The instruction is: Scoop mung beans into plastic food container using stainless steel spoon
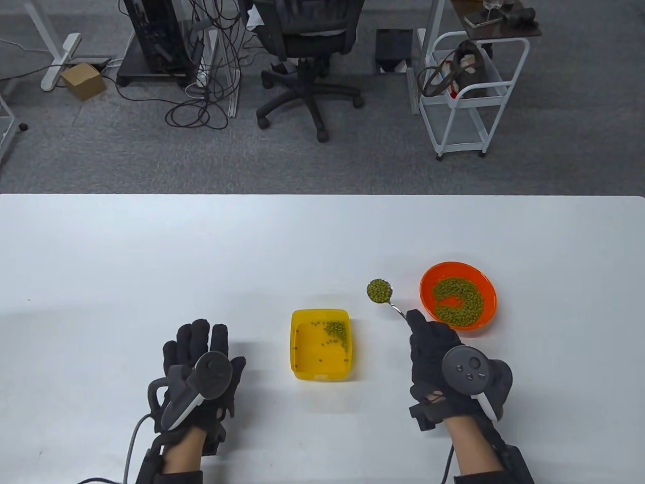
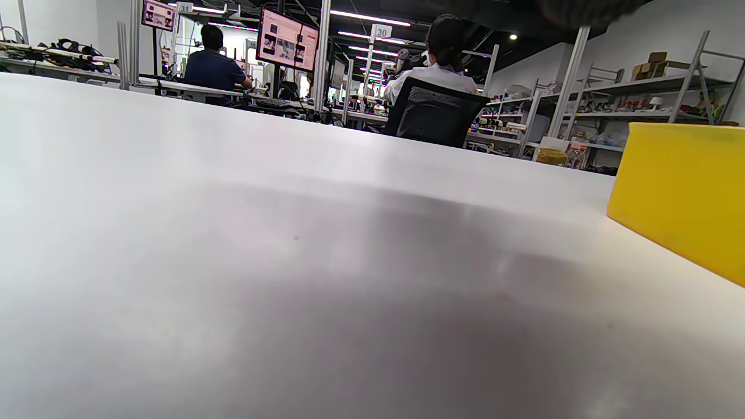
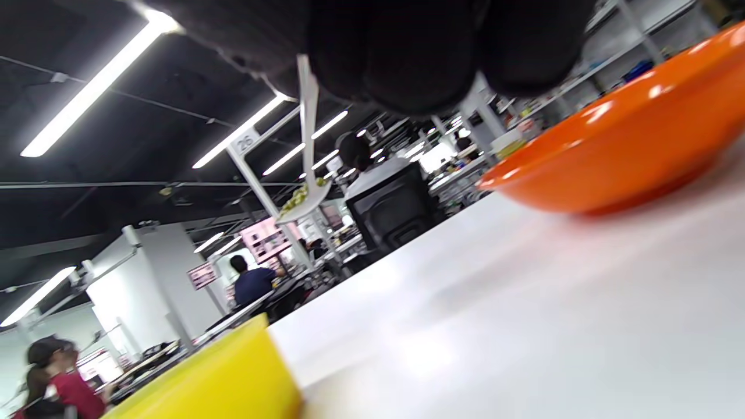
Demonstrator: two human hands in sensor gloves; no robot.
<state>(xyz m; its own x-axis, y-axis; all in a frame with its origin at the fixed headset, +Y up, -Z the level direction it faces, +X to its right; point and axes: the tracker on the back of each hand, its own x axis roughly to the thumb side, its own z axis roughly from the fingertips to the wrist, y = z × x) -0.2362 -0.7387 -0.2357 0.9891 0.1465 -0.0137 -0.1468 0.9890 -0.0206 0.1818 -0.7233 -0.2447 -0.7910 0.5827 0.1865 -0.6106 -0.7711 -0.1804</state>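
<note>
My right hand (image 1: 428,338) grips the handle of a stainless steel spoon (image 1: 385,296). Its bowl is heaped with mung beans (image 1: 379,290) and hangs above the table between the two dishes. The spoon also shows in the right wrist view (image 3: 305,174), under my gloved fingers (image 3: 407,52). An orange bowl (image 1: 490,292) of mung beans (image 1: 458,300) stands to the right; it shows in the right wrist view (image 3: 617,163). A yellow plastic container (image 1: 297,348) holds a small pile of beans (image 1: 336,333) in its far right corner. My left hand (image 1: 201,363) lies flat on the table, fingers spread, holding nothing.
The yellow container's wall shows at the right of the left wrist view (image 2: 681,192) and at the bottom left of the right wrist view (image 3: 227,378). Beyond the table's far edge (image 1: 322,195) stand an office chair (image 1: 307,60) and a white cart (image 1: 468,96).
</note>
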